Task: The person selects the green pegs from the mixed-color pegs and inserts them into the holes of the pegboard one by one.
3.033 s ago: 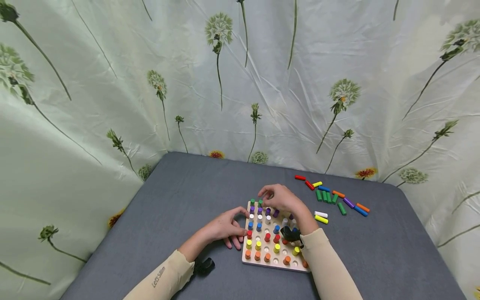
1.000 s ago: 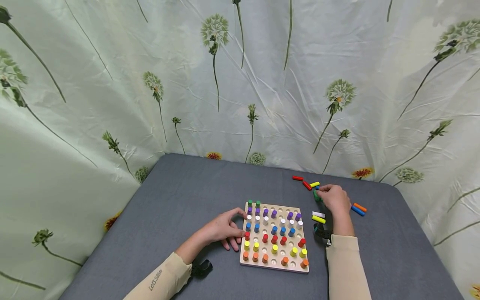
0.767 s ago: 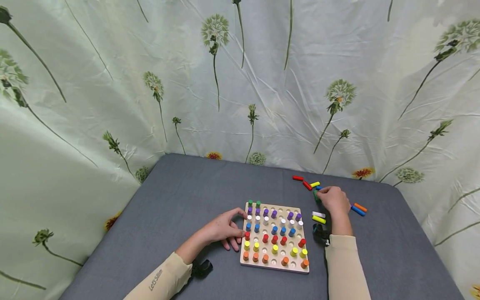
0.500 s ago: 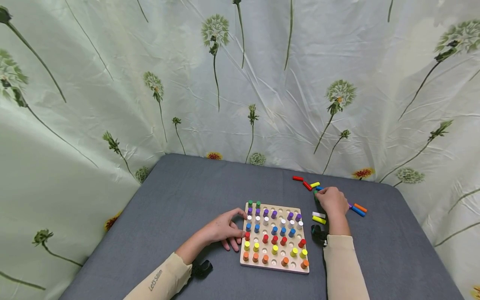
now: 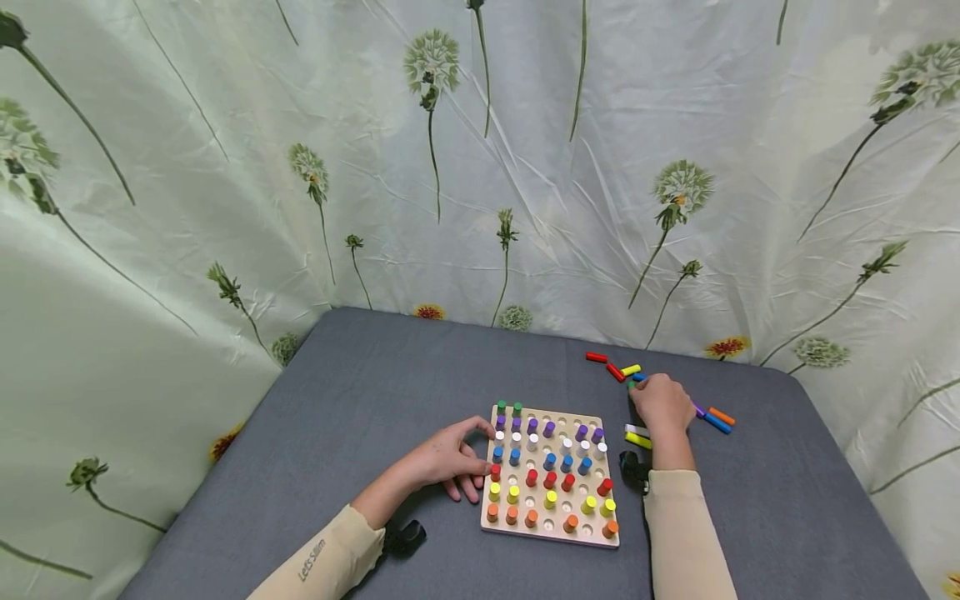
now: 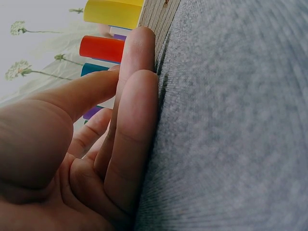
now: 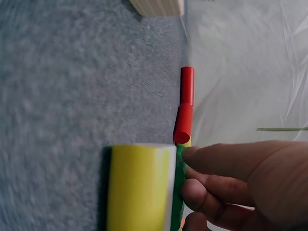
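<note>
A wooden pegboard (image 5: 562, 537) with rows of coloured pegs lies on the grey table. Two green pegs (image 5: 517, 409) stand in its far-left corner, beside bare holes in that row. My left hand (image 5: 446, 457) rests at the board's left edge, index and thumb tips touching it. In the left wrist view its relaxed fingers lie along the board's side (image 6: 159, 26), close by a red peg (image 6: 101, 48). To the right of the board, my right hand (image 5: 663, 404) pinches a green peg (image 7: 178, 192) among the loose ones; the hand hides other pegs beneath it.
Two red pegs (image 5: 615, 372) and a yellow peg (image 5: 632, 370) lie beyond the right hand. Orange (image 5: 722, 415), blue (image 5: 717, 423) and purple pegs lie to its right. White and yellow pegs (image 5: 638, 440) lie between hand and board. A flower-print curtain (image 5: 480, 167) hangs behind the table.
My right hand has left the board's far green row and gone right to the loose pegs, then shifted slightly left there, uncovering a purple peg. The left hand has stayed at the board's edge.
</note>
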{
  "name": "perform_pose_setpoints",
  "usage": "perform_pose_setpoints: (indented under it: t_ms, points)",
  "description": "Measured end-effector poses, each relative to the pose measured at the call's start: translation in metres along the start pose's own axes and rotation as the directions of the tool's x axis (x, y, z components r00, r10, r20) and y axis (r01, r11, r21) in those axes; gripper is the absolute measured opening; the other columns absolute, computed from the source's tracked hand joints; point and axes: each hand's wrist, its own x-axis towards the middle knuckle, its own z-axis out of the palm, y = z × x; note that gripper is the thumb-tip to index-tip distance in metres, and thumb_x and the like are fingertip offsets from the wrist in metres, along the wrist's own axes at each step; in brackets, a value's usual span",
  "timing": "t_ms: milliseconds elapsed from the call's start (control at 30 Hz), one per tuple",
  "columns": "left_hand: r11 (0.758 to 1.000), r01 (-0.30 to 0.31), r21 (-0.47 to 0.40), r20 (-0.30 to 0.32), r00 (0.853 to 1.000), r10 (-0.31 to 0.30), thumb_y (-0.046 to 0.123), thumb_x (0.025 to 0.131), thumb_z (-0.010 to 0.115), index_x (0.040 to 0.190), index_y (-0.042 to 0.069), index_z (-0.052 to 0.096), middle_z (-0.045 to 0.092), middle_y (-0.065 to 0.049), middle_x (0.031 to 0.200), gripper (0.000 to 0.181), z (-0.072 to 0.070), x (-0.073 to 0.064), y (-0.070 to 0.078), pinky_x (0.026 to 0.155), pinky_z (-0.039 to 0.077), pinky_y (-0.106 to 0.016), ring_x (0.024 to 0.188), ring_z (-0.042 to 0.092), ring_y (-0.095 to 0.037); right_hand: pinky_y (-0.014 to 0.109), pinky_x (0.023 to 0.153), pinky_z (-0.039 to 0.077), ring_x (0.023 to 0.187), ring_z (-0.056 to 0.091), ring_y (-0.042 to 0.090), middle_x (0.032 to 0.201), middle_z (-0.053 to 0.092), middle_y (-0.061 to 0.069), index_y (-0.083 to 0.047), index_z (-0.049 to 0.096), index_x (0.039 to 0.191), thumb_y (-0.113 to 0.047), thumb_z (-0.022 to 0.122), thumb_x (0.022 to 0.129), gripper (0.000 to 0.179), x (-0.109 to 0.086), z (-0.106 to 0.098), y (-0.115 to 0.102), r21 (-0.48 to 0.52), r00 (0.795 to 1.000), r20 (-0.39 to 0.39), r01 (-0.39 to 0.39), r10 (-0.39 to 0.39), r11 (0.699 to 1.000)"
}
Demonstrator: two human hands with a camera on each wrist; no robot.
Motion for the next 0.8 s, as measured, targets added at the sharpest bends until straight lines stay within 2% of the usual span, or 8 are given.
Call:
perform_pose_setpoints:
  t_ms: [133,233,367,467,667,800]
  points:
    - [1.0,0.003,0.001,0.001,1.0,-0.003,0.018,0.098,0.077,0.132,0.025,0.054,0.076,-0.008,0.076,0.041,0.0,0.001,0.0,0.044,0.056,-0.028,0.057,0.074,-0.016,0.05,0.074,0.052,0.094,0.069,0.043,0.107,0.074,0.024,-0.002,0.078,0.111,-0.026,0.066,0.103,0.028,-0.001,-0.001,-0.003,-0.021,1.0,0.013,0.01,-0.01,1.0]
    - [1.0,0.004,0.001,0.001,1.0,-0.004,0.018,0.099,0.076,0.132,0.025,0.054,0.075,-0.008,0.076,0.04,0.0,0.001,-0.001,0.044,0.056,-0.028,0.058,0.074,-0.016,0.049,0.072,0.053,0.089,0.069,0.04,0.107,0.075,0.023,-0.003,0.078,0.114,-0.026,0.066,0.103,0.027,-0.001,0.001,-0.004,-0.04,0.999,0.026,0.019,-0.018,0.999]
    - [1.0,0.001,-0.002,-0.001,1.0,-0.001,0.017,0.099,0.076,0.132,0.025,0.054,0.075,-0.008,0.076,0.04,0.0,0.001,-0.001,0.044,0.056,-0.027,0.058,0.075,-0.016,0.049,0.072,0.054,0.09,0.07,0.039,0.118,0.074,0.024,-0.005,0.075,0.124,-0.025,0.069,0.102,0.03,0.0,0.002,-0.005,-0.046,0.998,0.039,0.042,-0.04,0.998]
    - [1.0,0.0,-0.001,-0.001,1.0,0.0,0.017,0.099,0.076,0.132,0.025,0.054,0.075,-0.008,0.076,0.04,0.0,0.001,-0.001,0.043,0.055,-0.027,0.058,0.075,-0.016,0.051,0.074,0.054,0.092,0.07,0.039,0.122,0.074,0.024,-0.007,0.075,0.126,-0.023,0.07,0.1,0.031,0.0,0.002,-0.006,-0.041,0.998,0.042,0.057,-0.055,0.998]
    - [1.0,0.0,0.003,-0.002,1.0,0.0,0.018,0.099,0.076,0.131,0.025,0.054,0.075,-0.008,0.076,0.04,0.0,0.001,-0.001,0.044,0.056,-0.027,0.058,0.075,-0.016,0.048,0.07,0.052,0.086,0.068,0.036,0.114,0.074,0.021,-0.008,0.075,0.12,-0.023,0.073,0.099,0.026,-0.003,0.002,-0.009,-0.015,0.997,0.026,0.076,-0.075,0.997]
    - [1.0,0.0,0.004,-0.002,1.0,0.0,0.017,0.099,0.076,0.131,0.025,0.054,0.075,-0.008,0.076,0.04,0.0,0.001,-0.001,0.044,0.055,-0.027,0.058,0.074,-0.016,0.04,0.067,0.048,0.082,0.063,0.03,0.106,0.072,0.015,-0.008,0.072,0.117,-0.023,0.074,0.098,0.024,-0.005,0.003,-0.011,0.065,0.995,0.031,0.096,-0.098,0.993]
